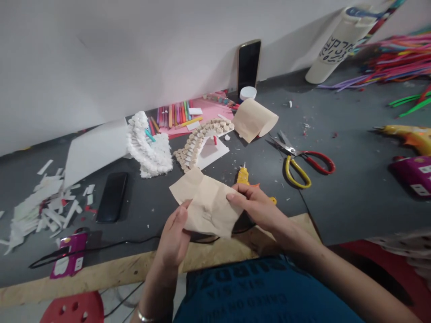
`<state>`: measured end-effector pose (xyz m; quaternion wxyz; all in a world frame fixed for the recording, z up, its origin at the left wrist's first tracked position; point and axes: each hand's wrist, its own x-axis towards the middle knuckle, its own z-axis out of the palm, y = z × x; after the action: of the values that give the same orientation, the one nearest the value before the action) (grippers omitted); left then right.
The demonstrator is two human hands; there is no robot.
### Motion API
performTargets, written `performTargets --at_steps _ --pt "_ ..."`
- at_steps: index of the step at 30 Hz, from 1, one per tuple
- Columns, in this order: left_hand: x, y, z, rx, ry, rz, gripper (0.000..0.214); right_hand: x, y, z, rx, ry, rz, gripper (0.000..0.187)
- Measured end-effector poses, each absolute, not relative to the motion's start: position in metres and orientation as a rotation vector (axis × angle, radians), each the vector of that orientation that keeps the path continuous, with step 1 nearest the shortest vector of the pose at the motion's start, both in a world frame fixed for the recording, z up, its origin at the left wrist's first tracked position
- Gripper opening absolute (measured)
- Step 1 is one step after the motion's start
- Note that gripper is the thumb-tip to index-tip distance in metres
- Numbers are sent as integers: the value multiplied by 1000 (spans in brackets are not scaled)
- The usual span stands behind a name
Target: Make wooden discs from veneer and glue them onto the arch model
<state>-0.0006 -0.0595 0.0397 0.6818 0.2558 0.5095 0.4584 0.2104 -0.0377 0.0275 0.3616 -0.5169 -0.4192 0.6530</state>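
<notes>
Both hands hold a beige paper sheet [207,204] above the near edge of the grey worktop [353,188]. The sheet is thin, matte and creased, roughly four-cornered, with one corner pointing away toward the wall. The left hand [173,240] pinches its lower left edge, thumb on top and the other fingers curled out of sight beneath. The right hand [259,206] grips the right edge, fingers [235,196] closed flat over the top of the paper (its thumb is hidden under the sheet).

Just past the right hand lies a yellow glue gun [243,176], mostly covered by that hand. Scissors [303,161] with one red and one yellow loop lie open to the right. Farther back stand a fluffy white paper arch [148,143] and a second arch [198,141] of small tan round pieces, with a curled beige roll [254,119] beside it. A glossy black phone [112,196] lies flat on the left, near white paper scraps [43,202]. Things at the right edge are cut off and blurred.
</notes>
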Motion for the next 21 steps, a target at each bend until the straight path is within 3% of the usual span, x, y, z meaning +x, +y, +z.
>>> performTargets --at_steps 5,10,15,21 --pt "-2 -54 38 812 1262 708 42 220 -32 37 -1270 -1038 1817 31" --pt "13 -54 29 778 1300 966 37 208 -41 21 -1152 -809 1952 43" --pt "6 -58 23 852 1344 979 35 214 -47 8 -1391 -1027 1743 35" --pt "0 -56 22 939 1312 842 36 224 -42 15 -1288 -1239 1745 27"
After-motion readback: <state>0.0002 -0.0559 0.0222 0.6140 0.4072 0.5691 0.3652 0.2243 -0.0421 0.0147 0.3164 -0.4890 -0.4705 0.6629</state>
